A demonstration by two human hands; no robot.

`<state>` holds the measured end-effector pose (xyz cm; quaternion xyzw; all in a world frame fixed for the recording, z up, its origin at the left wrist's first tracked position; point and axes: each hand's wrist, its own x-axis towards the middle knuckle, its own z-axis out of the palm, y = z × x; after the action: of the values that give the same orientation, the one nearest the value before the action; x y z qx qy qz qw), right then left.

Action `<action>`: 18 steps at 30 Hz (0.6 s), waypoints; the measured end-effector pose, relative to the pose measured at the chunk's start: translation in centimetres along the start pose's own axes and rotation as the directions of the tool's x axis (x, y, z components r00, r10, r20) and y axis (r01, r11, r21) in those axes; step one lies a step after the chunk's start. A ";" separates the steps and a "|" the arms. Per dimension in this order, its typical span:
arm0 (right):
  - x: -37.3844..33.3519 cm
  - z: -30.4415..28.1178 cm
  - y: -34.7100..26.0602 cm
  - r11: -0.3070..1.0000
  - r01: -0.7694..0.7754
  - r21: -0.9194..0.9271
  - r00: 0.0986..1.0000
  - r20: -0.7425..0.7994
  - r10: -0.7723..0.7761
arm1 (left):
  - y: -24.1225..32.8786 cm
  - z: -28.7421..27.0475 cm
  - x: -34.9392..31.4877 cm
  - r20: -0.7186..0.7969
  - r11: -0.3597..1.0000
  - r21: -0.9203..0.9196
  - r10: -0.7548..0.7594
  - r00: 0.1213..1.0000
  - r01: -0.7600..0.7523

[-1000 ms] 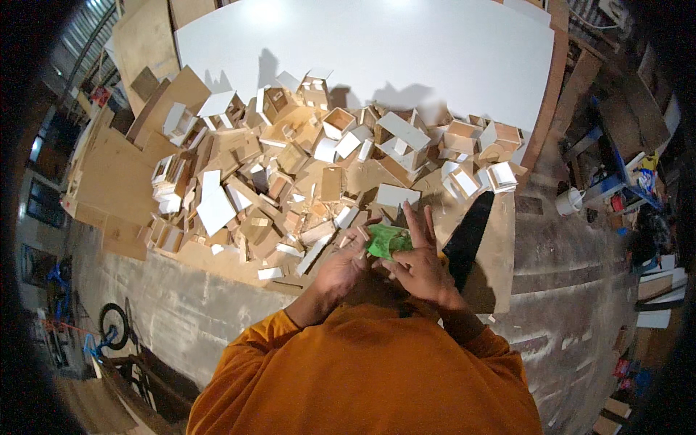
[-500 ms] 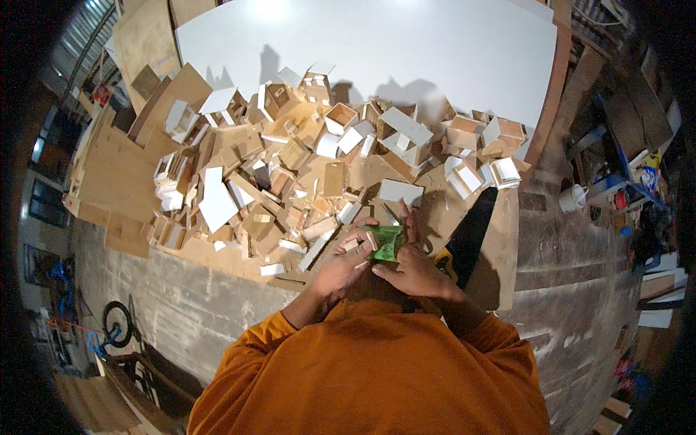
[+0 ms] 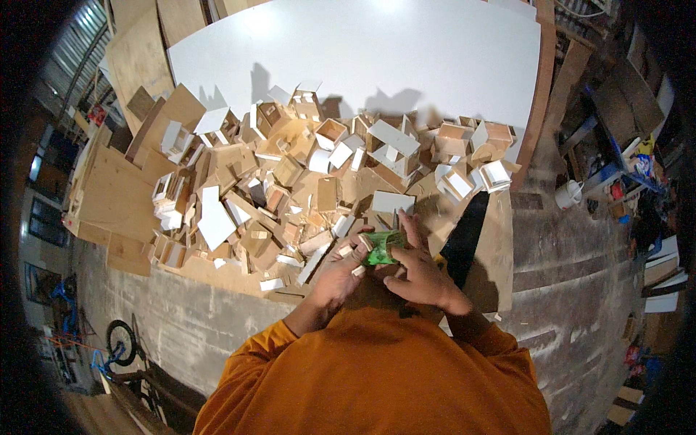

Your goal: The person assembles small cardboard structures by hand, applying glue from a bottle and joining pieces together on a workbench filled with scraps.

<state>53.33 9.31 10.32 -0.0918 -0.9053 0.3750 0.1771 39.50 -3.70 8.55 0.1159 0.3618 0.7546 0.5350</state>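
Both hands meet in front of my chest around a shiny, see-through green piece that looks like plastic; its exact kind is unclear. My left hand grips its left side, with small pale wooden bits pinched among the fingers. Against its right edge, the fingers of my right hand are bent, one pointing up. Just right of that hand, a handsaw with a dark blade lies on the brown board. A white-faced wood offcut sits beyond my fingertips.
Boxy little wooden pieces, open-sided with white faces, and loose offcuts crowd the board ahead and to the left. Behind them spreads a large white panel. Plywood sheets stand at the left. A white bucket is at the right.
The green piece has turned slightly in my hands and shows a more rounded, open form. My right hand has shifted a little, and the whole view has moved slightly.
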 end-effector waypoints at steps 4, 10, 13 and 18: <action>-0.5 -1.0 0.4 0.991 -0.055 0.126 0.997 -0.050 0.061 | 0.0 -0.2 -0.3 -0.011 0.999 0.034 0.006 1.000 -0.006; -1.3 0.0 0.9 0.832 -0.001 0.555 0.995 -0.079 0.054 | -0.4 -0.5 -0.5 -0.042 1.000 -0.002 -0.024 0.999 0.024; -0.6 0.2 0.1 0.854 0.065 0.516 0.996 -0.085 -0.024 | -0.5 -0.2 -0.7 -0.008 1.000 0.007 0.013 1.000 -0.013; -0.2 -0.4 -1.2 0.835 -0.022 0.549 1.000 0.022 0.012 | -0.6 0.0 -1.0 0.028 0.999 0.036 0.033 0.999 -0.034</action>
<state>53.57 8.62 11.39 -0.0420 -0.7604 0.6212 0.1849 40.34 -4.51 8.32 0.1421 0.3662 0.7550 0.5250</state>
